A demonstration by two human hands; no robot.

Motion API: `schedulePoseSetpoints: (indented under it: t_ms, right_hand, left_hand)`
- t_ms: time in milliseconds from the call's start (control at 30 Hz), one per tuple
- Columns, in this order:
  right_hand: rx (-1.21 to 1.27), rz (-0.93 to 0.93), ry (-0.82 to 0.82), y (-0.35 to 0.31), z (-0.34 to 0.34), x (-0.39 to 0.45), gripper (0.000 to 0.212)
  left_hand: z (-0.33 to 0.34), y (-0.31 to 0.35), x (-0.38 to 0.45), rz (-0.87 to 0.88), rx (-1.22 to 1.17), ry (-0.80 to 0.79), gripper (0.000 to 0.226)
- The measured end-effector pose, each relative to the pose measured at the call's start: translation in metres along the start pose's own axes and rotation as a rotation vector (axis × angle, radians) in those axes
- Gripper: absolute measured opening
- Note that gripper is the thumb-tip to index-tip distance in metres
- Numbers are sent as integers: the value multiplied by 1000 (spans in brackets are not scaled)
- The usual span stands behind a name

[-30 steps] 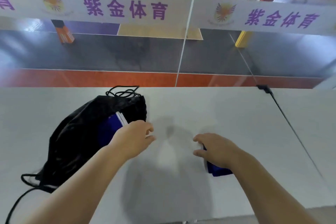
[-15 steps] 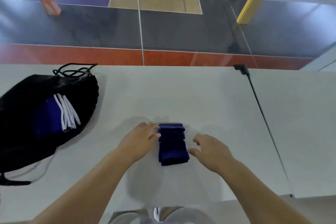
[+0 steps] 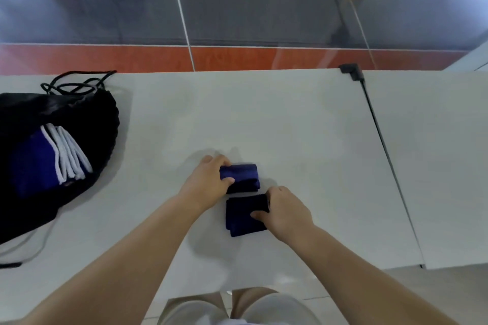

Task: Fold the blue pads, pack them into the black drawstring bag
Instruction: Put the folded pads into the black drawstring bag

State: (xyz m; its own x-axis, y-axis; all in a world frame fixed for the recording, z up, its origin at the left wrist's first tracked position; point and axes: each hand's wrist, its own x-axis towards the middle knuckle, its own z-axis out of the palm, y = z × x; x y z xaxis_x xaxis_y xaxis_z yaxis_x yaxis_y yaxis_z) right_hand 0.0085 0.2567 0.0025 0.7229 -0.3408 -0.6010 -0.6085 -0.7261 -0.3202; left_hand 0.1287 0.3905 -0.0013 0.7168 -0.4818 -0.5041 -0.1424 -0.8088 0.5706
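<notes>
Pads: two blue ones are lying apart now, no longer stacked. My left hand (image 3: 208,182) is gripping the far pad (image 3: 241,175); my right hand (image 3: 285,215) is pinching the near pad (image 3: 243,219).

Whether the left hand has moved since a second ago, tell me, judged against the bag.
Yes. The left hand has left the black drawstring bag mouth and moved right to grip the farther blue pad.

The single head-worn view looks steeply down and forward, close over the white table (image 3: 264,119).
</notes>
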Motion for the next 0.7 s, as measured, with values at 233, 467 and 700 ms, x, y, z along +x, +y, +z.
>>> schedulePoseSetpoints:
  t_ms: [233,467,700]
  right_hand:
    - [59,29,-31,18,-6,-1,41]
    - [136,16,-52,22,-5,-3,30]
    - [299,-151,75,27,-16,-12,16]
  left_hand:
    - [5,0,4,-121,47,-78,38]
    - [4,-2,-10,-59,-69,-19,24]
    - [-5,-10,-20,-31,-235,94,18]
